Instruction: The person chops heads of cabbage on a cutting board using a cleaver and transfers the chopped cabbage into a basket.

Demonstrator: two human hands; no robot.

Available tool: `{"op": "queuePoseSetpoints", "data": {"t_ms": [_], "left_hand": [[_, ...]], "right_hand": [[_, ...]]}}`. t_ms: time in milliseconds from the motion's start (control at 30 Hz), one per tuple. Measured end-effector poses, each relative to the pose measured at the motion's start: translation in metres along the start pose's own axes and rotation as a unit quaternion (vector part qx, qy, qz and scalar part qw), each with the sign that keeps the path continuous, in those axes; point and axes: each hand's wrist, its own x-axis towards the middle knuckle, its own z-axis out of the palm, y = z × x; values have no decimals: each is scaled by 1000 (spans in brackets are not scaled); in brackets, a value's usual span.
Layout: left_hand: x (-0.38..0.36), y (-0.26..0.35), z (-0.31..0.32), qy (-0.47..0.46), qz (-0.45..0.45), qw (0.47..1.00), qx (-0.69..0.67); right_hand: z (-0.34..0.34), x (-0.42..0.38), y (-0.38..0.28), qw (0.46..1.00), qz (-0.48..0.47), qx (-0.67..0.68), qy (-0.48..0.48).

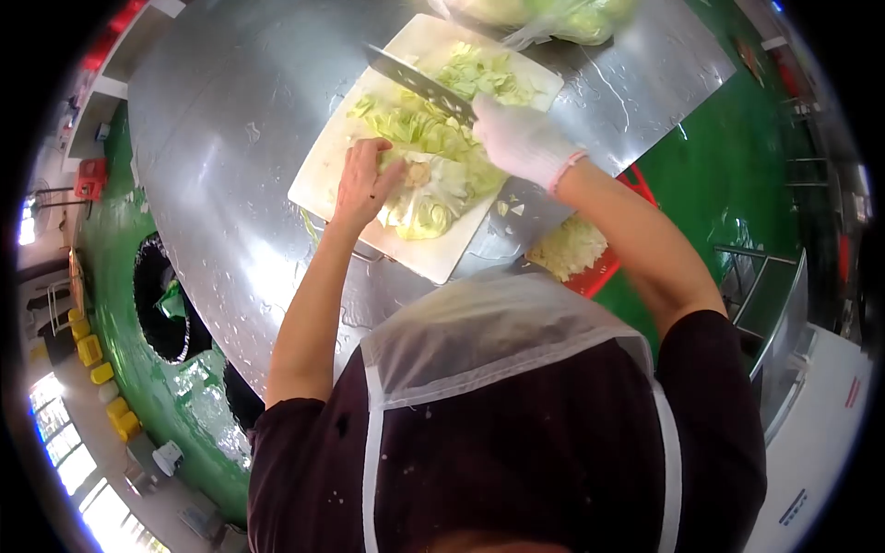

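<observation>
A white cutting board [323, 175] lies at a slant, with chopped cabbage [484, 74] spread over its upper part. In my gloved right hand [521, 143] is a kitchen knife [419, 81]; its wide blade points to the upper left, over the chopped leaves. My bare left hand [364, 184] has curled fingers against the left side of a cut cabbage piece [429, 198], whose pale core faces up. The hand's grip on the far side of the piece is partly hidden. Sliced leaves lie between the two hands.
The board rests on a wet steel table [230, 166]. A plastic bag of cabbage [572, 20] sits beyond it. Below the table's right edge, a red basket [604, 272] holds cut cabbage [567, 249]. A black-lined bin [161, 304] stands left on the green floor [111, 212].
</observation>
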Motion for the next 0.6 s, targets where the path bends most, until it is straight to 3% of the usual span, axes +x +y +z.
{"op": "queuePoseSetpoints", "data": {"t_ms": [67,167,267,300,533,600], "left_hand": [[-13,4,-12,-48,7,999,-8],[-42,-5,-8,-12,-1,1000,9],[-69,0,-5,1,-20,1000,10],[-83,9,1,30,-34,999,13],[-125,31,27,156,-154,975,29],[-128,34,31,174,-166,970,40]], "right_hand": [[-14,-6,-9,1000,-25,-6,3],[-2,-5,-14,995,-16,-54,-88],[40,16,11,995,-51,-68,-51],[37,17,15,993,-37,-66,-88],[-5,-13,15,997,-73,31,18],[-20,-27,5,998,-54,27,-17]]}}
